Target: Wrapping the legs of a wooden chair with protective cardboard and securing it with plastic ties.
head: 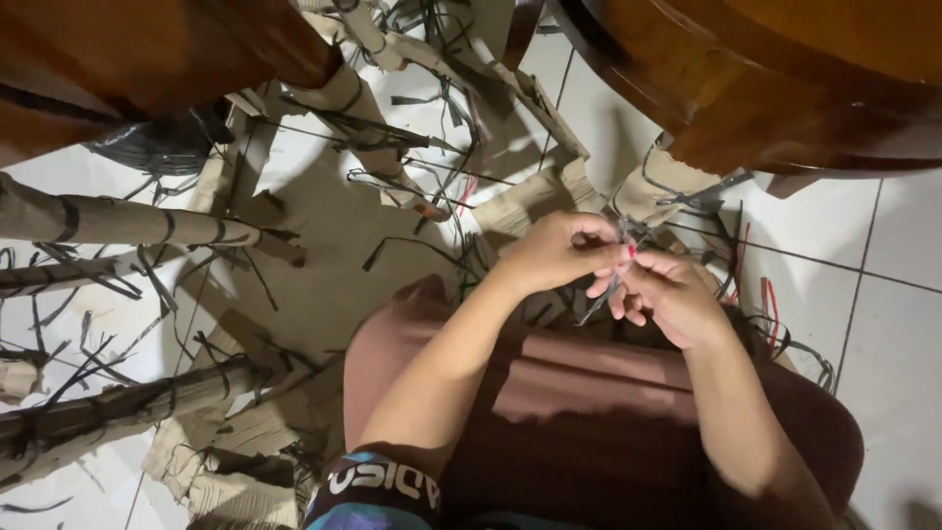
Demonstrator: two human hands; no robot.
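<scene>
Both my hands meet over my lap in the middle right of the head view. My left hand (pixel 557 251) and my right hand (pixel 667 294) pinch a thin grey strip (pixel 620 236) between their fingertips, and its loose end hangs down between the hands. The strip looks like a narrow band of dark paper or plastic; its exact kind is too small to tell. My legs under a brown garment (pixel 579 393) fill the bottom centre. Rolled brown paper tubes (pixel 128 224) wrapped with dark bands lie on the floor to the left.
A heap of torn brown cardboard (pixel 324 245) and loose dark strips (pixel 412 157) covers the white tiled floor (pixel 903 324). Dark wooden furniture (pixel 785 88) overhangs at top right, more wood (pixel 118 59) at top left. A dark bundle (pixel 157 147) lies beneath it.
</scene>
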